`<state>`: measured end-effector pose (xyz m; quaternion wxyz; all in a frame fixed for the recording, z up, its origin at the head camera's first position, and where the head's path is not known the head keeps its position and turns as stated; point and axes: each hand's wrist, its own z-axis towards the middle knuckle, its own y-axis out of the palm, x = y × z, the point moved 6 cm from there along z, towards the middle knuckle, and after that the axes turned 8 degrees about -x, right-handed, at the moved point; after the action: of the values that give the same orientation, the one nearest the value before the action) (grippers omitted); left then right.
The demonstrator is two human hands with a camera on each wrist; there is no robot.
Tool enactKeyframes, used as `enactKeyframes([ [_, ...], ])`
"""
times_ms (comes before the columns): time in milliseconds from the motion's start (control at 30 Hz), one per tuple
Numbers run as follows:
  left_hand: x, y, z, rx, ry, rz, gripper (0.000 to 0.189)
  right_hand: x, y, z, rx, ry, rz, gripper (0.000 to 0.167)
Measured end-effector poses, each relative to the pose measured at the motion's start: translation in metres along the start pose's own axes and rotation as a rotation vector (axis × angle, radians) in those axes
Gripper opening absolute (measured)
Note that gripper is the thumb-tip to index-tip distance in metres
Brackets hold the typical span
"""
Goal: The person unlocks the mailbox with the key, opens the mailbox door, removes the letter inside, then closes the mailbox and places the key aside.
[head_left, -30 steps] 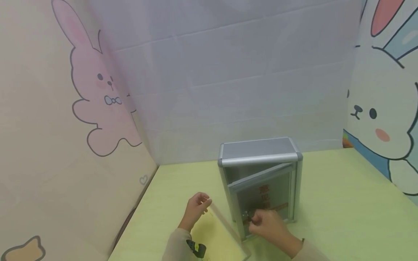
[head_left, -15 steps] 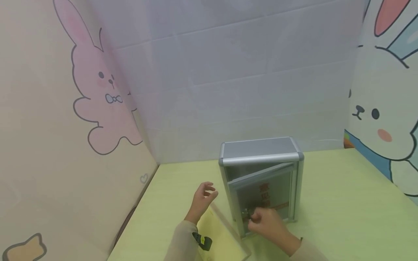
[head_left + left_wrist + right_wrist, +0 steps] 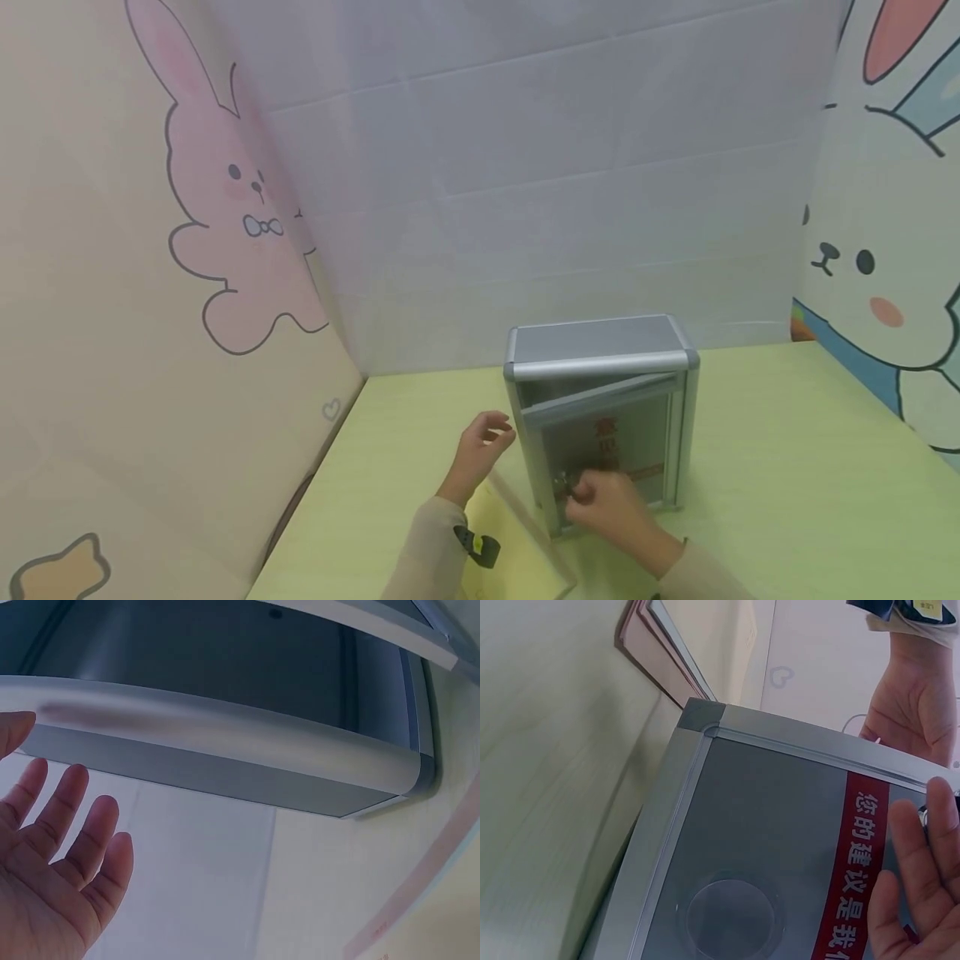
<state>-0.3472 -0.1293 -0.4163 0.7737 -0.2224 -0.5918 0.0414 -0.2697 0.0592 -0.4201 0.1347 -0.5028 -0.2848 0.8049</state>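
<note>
A grey metal suggestion box [image 3: 600, 342] with silver edges stands on the table, its front door [image 3: 637, 433] ajar and hinged at the right. Red characters and a red strip mark the door. At the lock [image 3: 561, 485] near the door's left edge, my right hand [image 3: 618, 508] pinches a small dark piece that looks like a key; the fingers partly hide it. My left hand [image 3: 480, 450] is beside the box's left side, fingers loosely bent and holding nothing. In the left wrist view, its fingers [image 3: 101, 832] are apart from the box frame [image 3: 225, 724].
A yellow pad or stack of paper [image 3: 498, 542] with a pinkish edge lies under the left forearm, close to the box's front left corner. Pale green tabletop [image 3: 780, 450] extends around the box. Cartoon-printed walls [image 3: 247, 208] enclose the left, back and right.
My left hand has moved up and to the right, from over the yellow paper to the box's side. The door has swung slightly inward, with my right hand staying at the lock.
</note>
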Motion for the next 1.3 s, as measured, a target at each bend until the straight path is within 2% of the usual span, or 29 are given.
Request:
enactKeyframes([
  [100, 0.02, 0.001, -0.005, 0.004, 0.01, -0.005, 0.027, -0.001, 0.0, 0.002, 0.003, -0.002, 0.011, 0.018],
  [200, 0.023, 0.002, -0.005, 0.009, 0.01, -0.022, 0.027, -0.002, 0.0, 0.004, 0.027, -0.024, 0.0, 0.017],
  [333, 0.007, 0.004, 0.001, 0.009, 0.024, -0.026, 0.022, -0.003, 0.001, 0.006, 0.066, -0.025, -0.022, 0.014],
  [600, 0.011, 0.006, 0.001, 0.006, 0.054, -0.005, 0.011, -0.001, 0.004, 0.013, 0.058, 0.069, -0.001, 0.012],
  [833, 0.043, 0.005, -0.011, -0.009, 0.061, 0.015, 0.009, 0.0, 0.006, 0.02, 0.064, 0.102, 0.028, 0.011],
  [933, 0.048, 0.005, -0.013, -0.017, 0.041, 0.012, 0.011, 0.003, 0.009, 0.025, 0.06, 0.131, 0.047, 0.01],
  [1033, 0.041, 0.007, -0.008, -0.022, 0.05, -0.005, 0.011, 0.007, 0.01, 0.029, 0.059, 0.162, 0.056, 0.009],
  [1200, 0.015, 0.012, 0.005, -0.007, 0.064, -0.015, 0.014, 0.007, 0.009, 0.032, 0.062, 0.189, 0.026, 0.008],
  [1300, 0.008, 0.015, 0.005, 0.008, 0.07, -0.005, 0.016, 0.006, 0.009, 0.032, 0.057, 0.2, 0.013, 0.007],
])
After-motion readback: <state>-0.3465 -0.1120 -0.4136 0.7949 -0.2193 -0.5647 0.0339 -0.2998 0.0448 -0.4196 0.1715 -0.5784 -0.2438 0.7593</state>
